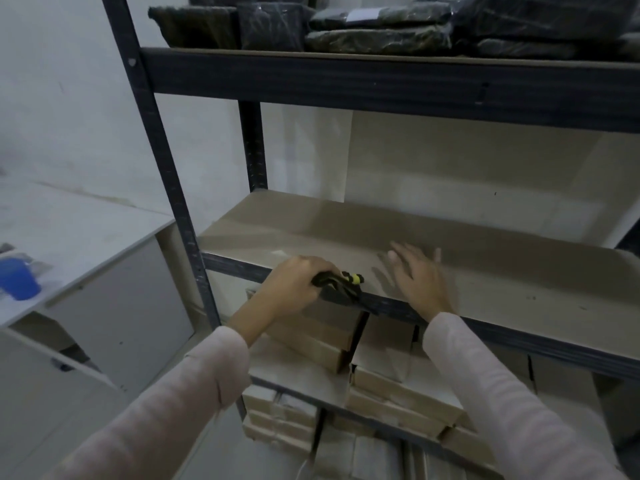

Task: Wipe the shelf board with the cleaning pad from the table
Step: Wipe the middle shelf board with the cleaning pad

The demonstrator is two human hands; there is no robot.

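Note:
The shelf board is a bare beige panel in a dark metal rack, at waist height in front of me. My left hand grips a dark object with a yellow part at the board's front edge, left of centre; whether it is the cleaning pad I cannot tell. My right hand lies open and flat over the board, fingers spread and blurred, just right of that object. Both arms wear pale sleeves.
The upper shelf carries dark plastic-wrapped packages. Several cardboard boxes are stacked under the board. A white table with a blue cup stands to the left. The rack's post rises beside my left hand.

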